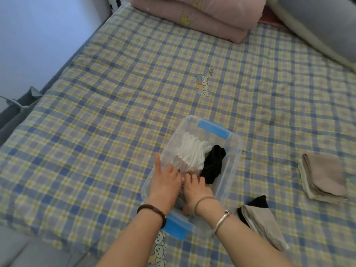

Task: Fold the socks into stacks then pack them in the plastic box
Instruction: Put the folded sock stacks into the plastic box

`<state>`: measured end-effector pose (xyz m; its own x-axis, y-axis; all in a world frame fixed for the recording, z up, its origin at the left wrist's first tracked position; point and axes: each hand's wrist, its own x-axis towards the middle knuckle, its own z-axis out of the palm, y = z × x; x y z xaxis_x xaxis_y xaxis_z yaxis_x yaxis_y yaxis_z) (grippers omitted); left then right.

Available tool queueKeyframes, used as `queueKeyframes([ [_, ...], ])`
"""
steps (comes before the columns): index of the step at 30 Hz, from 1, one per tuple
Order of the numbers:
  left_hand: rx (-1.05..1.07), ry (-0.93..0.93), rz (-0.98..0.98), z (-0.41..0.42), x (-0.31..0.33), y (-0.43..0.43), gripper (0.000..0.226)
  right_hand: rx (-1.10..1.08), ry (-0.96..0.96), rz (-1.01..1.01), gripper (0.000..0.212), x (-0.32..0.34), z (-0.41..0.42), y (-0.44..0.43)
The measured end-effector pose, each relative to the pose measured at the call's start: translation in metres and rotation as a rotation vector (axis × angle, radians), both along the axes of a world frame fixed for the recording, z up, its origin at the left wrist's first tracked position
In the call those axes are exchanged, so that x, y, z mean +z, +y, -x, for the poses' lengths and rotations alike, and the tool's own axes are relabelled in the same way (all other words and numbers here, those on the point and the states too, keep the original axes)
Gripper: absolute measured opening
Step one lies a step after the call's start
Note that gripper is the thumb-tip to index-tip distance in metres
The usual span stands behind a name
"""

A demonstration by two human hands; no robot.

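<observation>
Socks in two folded stacks, white socks (190,153) and black socks (213,164), lie side by side inside the plastic box (238,149), which rests on the checked bed sheet (115,93) with a blue latch (213,129) at its far end. Both hands work at the near end of the box. Left hand (165,178): thumb held straight out along the left wall, fingers reaching down toward the near edge of the white stack; whether they grip or merely press cannot be told. Right hand (196,186): fingers bent downward just beside the near end of the black stack, tips hidden, so a pinch cannot be confirmed. What lies beneath the fingers is not visible.

Two further stacks wait outside on the sheet, to the right: a grey and black stack (260,222) near the box and a beige stack (325,176) well apart from it. A folded pink quilt (202,18) lies at the far edge of the bed.

Step in hand, as judged: packing, with the contents being settled at the near end. Folding appears complete, packing partly so. The next move calls for freeing one hand, lifting the nearer outside stack whole so its folds hold, and laying it in the open space along the right wall
</observation>
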<state>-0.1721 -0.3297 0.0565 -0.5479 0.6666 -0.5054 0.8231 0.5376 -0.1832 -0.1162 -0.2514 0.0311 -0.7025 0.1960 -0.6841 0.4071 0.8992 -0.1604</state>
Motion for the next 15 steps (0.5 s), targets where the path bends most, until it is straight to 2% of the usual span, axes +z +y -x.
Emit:
queueKeyframes([
  [2,0.001,0.019,0.0,0.0,-0.003,-0.001,0.035,0.063,0.067,-0.04,0.063,-0.003,-0.001,-0.006],
  [4,0.012,0.038,0.0,-0.001,-0.007,-0.002,0.035,0.094,0.125,-0.057,0.054,-0.009,-0.001,-0.011],
  [6,0.004,0.052,0.021,-0.003,-0.009,-0.005,0.036,0.093,0.095,-0.035,0.054,-0.013,-0.003,-0.013],
  [9,-0.059,0.052,0.072,-0.005,-0.005,0.0,0.04,0.102,-0.014,0.083,0.072,-0.003,-0.001,-0.001],
  [11,-0.049,-0.004,0.092,-0.005,0.002,0.013,0.049,0.092,-0.013,0.174,0.066,0.015,0.004,0.014],
  [13,0.066,-0.114,0.058,-0.004,0.016,0.031,0.053,-0.037,0.107,0.265,0.043,0.036,0.005,0.036],
  [15,0.199,-0.23,-0.109,-0.005,0.032,0.051,0.045,-0.305,0.323,0.367,0.024,0.052,0.001,0.061],
])
